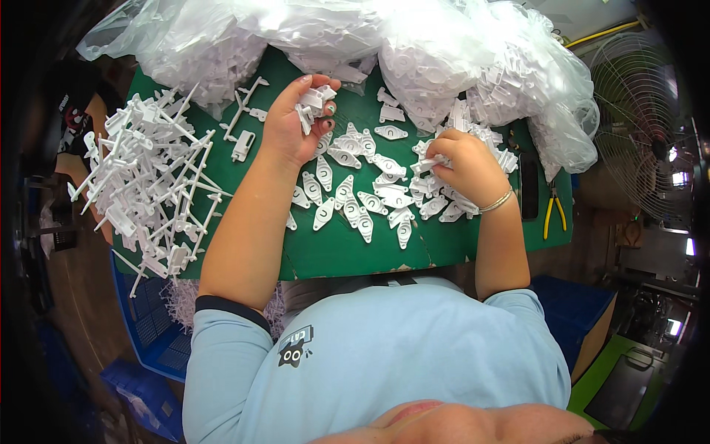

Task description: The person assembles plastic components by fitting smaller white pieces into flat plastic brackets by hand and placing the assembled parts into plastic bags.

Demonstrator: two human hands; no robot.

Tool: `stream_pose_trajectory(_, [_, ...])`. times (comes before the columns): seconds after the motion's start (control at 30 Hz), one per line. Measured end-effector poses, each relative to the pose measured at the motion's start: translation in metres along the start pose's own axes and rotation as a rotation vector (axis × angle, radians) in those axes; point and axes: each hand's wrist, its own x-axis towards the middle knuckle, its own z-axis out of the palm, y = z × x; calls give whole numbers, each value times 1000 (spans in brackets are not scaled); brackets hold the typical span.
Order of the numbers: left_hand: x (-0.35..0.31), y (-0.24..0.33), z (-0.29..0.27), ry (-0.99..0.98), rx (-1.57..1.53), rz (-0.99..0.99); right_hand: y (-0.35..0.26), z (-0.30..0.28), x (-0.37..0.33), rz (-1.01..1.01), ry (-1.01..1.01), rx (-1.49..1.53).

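My left hand (296, 126) is raised over the middle of the green table (355, 255), its fingers curled round several small white plastic parts (313, 105). To the right, my right hand (472, 166) pinches a white plastic piece (424, 164) between thumb and fingers. It hovers at the edge of a heap of similar white parts (484, 138), some of them hidden beneath it. Between the hands lie many flat, diamond-shaped white plates (345, 191), each with a curved mark in its middle. A few loose white pieces (242, 146) rest left of my left forearm.
Large clear bags (436, 52) of white parts line the far edge. A tangled pile of white sprues (148, 185) covers the left side. At the right lie a dark phone (529, 185) and yellow-handled pliers (554, 213). A fan (640, 126) stands beyond; a blue crate (151, 325) sits below left.
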Motion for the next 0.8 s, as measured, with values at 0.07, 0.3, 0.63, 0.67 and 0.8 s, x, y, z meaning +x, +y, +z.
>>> stream_pose_trajectory(0.07, [-1, -3, 0, 13, 9, -2, -2, 2, -3, 10, 7, -13])
stream_pose_trajectory(0.3, [-2, -3, 3, 27, 47, 11, -7, 10, -3, 7, 50, 21])
stream_pose_trajectory(0.63, [-3, -2, 2, 27, 65, 9, 3, 4, -7, 28, 108, 209])
stream_pose_trajectory(0.67, [-2, -2, 3, 11, 57, 12, 8, 4, -8, 29, 109, 210])
stream_pose_trajectory(0.8, [-2, -3, 2, 13, 44, 5, 14, 10, -8, 130, 315, 1171])
